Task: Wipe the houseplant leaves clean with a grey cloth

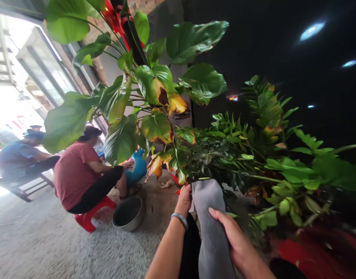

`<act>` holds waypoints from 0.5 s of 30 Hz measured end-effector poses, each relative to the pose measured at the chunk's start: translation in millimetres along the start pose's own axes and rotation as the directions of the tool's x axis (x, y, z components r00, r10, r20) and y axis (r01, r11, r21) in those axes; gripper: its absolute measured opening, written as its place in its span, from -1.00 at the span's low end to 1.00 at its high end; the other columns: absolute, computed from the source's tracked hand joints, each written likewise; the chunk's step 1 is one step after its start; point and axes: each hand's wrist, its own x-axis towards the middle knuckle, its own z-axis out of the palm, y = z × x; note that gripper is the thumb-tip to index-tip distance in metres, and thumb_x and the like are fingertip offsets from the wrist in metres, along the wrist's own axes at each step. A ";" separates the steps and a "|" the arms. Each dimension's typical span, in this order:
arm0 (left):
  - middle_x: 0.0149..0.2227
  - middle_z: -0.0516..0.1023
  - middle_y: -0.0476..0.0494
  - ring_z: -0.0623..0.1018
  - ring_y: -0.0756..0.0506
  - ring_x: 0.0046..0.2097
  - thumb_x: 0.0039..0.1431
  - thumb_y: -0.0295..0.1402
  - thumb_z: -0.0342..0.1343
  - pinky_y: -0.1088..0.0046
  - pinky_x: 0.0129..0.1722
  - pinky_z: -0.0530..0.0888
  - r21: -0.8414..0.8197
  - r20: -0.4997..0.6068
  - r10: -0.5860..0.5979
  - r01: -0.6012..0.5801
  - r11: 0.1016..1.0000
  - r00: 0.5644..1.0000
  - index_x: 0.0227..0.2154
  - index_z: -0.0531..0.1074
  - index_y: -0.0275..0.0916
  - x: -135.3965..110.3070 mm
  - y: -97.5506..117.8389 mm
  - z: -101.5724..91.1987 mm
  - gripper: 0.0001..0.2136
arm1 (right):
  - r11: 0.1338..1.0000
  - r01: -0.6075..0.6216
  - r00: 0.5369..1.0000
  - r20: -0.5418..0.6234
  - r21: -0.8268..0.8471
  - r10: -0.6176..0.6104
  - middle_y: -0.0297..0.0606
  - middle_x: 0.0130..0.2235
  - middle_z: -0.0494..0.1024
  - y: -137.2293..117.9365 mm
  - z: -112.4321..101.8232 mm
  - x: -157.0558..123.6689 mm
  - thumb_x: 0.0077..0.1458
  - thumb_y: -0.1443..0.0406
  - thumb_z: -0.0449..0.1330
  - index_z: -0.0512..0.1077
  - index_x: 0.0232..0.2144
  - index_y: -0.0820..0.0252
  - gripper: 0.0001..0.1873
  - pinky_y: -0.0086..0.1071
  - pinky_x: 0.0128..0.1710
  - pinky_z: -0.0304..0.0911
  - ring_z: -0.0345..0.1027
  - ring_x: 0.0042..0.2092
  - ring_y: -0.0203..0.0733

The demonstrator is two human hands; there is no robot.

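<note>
A grey cloth [211, 228] hangs upright in front of me, its lower part running out of the picture. My right hand [237, 238] grips it from the right, thumb lying across its front and the other fingers hidden behind. My left hand [184, 198], with a pale bangle at the wrist, is closed beside the cloth's upper left edge; what its fingers pinch is hidden. Just beyond both hands are the dark green leaves of a potted plant [212, 159]. A small leaf edge shows at the cloth's top.
A tall plant with large, partly yellowed leaves [156, 83] rises ahead. To the left, a person in a red shirt [76, 170] sits on a red stool [93, 213] near a grey basin [140, 215] and a blue pot [136, 168]. Another person [18, 155] sits farther back.
</note>
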 end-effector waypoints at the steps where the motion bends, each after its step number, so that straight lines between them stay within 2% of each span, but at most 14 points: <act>1: -0.57 0.51 -0.04 0.55 -0.17 -0.32 -0.39 -0.41 0.39 0.37 -0.29 0.44 -0.025 0.012 -0.015 0.015 1.000 1.000 -0.61 0.40 -0.23 0.5 0.3 0.3 -0.74 | 1.000 -0.011 1.000 -0.012 0.004 0.011 -0.30 -0.63 0.57 2.5 -5.1 -8.0 -0.56 0.14 0.48 0.50 -0.55 0.22 -0.58 -0.36 -0.56 0.35 0.42 -0.58 -0.17; 3: -0.57 0.51 -0.05 0.54 -0.15 -0.34 -0.39 -0.41 0.38 0.39 -0.32 0.42 -0.070 0.037 -0.047 0.049 0.996 0.998 -0.63 0.39 -0.24 -0.4 0.3 0.5 -0.75 | 1.000 0.007 1.000 -0.012 0.023 -0.007 -0.29 -0.61 0.59 -5.2 -8.8 -21.1 -0.58 0.15 0.50 0.52 -0.52 0.21 -0.54 -0.34 -0.55 0.37 0.43 -0.58 -0.15; 5: -0.57 0.52 -0.04 0.51 -0.10 -0.40 -0.39 -0.44 0.36 0.42 -0.38 0.39 -0.093 0.054 -0.069 0.074 0.993 0.996 -0.63 0.40 -0.24 -3.1 -0.1 1.8 -0.77 | 0.991 0.099 0.995 -0.021 0.090 -0.098 -0.31 -0.63 0.58 -26.9 -4.7 -23.4 -0.59 0.18 0.50 0.51 -0.52 0.19 -0.55 -0.32 -0.56 0.38 0.42 -0.61 -0.14; 7: -0.59 0.50 0.00 0.47 -0.05 -0.46 -0.39 -0.46 0.34 0.44 -0.44 0.35 -0.087 0.060 -0.078 0.083 0.993 0.995 -0.62 0.41 -0.24 -6.2 -0.1 4.7 -0.78 | 0.964 0.184 0.983 -0.034 0.192 -0.181 -0.32 -0.64 0.57 -51.2 2.3 -13.8 -0.54 0.22 0.46 0.49 -0.55 0.17 -0.63 -0.27 -0.53 0.42 0.43 -0.60 -0.11; 9: -0.59 0.51 0.01 0.46 -0.04 -0.49 -0.38 -0.47 0.33 0.45 -0.46 0.33 -0.083 0.071 -0.085 0.090 0.992 0.994 -0.60 0.42 -0.24 -8.9 0.8 7.6 -0.79 | 0.945 0.168 0.986 -0.043 0.280 -0.162 -0.31 -0.65 0.56 -64.5 6.4 0.4 -0.45 0.26 0.40 0.48 -0.58 0.15 -0.76 -0.23 -0.47 0.46 0.49 -0.55 -0.05; 12: -0.56 0.53 0.01 0.48 -0.04 -0.49 -0.37 -0.48 0.34 0.43 -0.43 0.36 -0.077 0.092 -0.083 0.090 0.993 0.992 -0.59 0.40 -0.24 -10.6 3.1 8.7 -0.78 | 0.945 0.010 0.997 -0.072 0.328 0.014 -0.25 -0.65 0.57 -50.5 2.5 9.5 -0.38 0.29 0.34 0.46 -0.62 0.13 -0.85 -0.15 -0.40 0.50 0.57 -0.43 0.08; 15: -0.56 0.51 0.02 0.49 -0.04 -0.48 -0.36 -0.46 0.36 0.40 -0.38 0.40 -0.067 0.104 -0.060 0.067 0.996 0.993 -0.59 0.39 -0.24 -9.7 4.1 6.8 -0.76 | 0.948 -0.110 0.987 -0.079 0.299 0.139 -0.20 -0.61 0.60 -17.1 -5.3 -5.9 -0.45 0.27 0.40 0.46 -0.62 0.14 -0.78 -0.13 -0.35 0.51 0.59 -0.35 0.16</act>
